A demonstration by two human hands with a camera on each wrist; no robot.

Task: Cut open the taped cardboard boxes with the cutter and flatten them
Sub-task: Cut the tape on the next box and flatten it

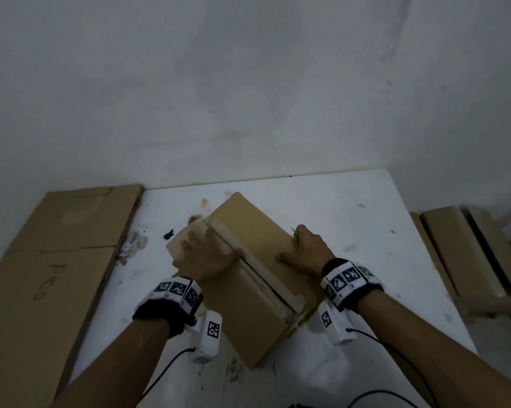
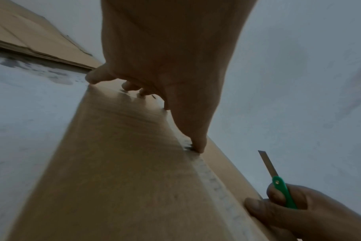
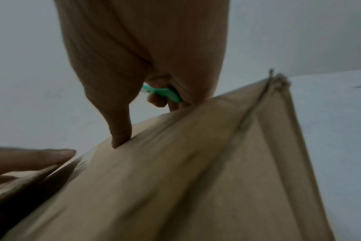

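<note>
1. Flattened cardboard [image 1: 57,254], far left; large sheets lie off the table's left edge, seemingly the pile of finished work; the number of sheets cannot be told, though at least two panels show.
2. Left hand [image 1: 207,257]; one hand, fingers spread and straight, resting flat on the left top flap of the cardboard box [image 1: 248,278]; the thumb sits at the centre seam; probably it steadies the box or presses the flap; it grips nothing.
3. Cardboard box, centre; one box on the white table [image 1: 366,207], lying diagonally; a dark gap shows along the nearer part of the seam, so the tape there appears cut; the box is not yet flattened.
4. Right hand [image 1: 307,251]; one hand on the right flap, thumb pressing down, the other fingers curled around the cutter [image 2: 278,184]; holding the tool while pressing likely keeps it ready.
5. Cutter; one, green handle, blade extended and pointing up and away from the cardboard, clear of both hands.
6. Further cardboard [image 1: 466,251], far right, beyond the table; blurred, so neither the count nor whether it is folded can be told.
</note>
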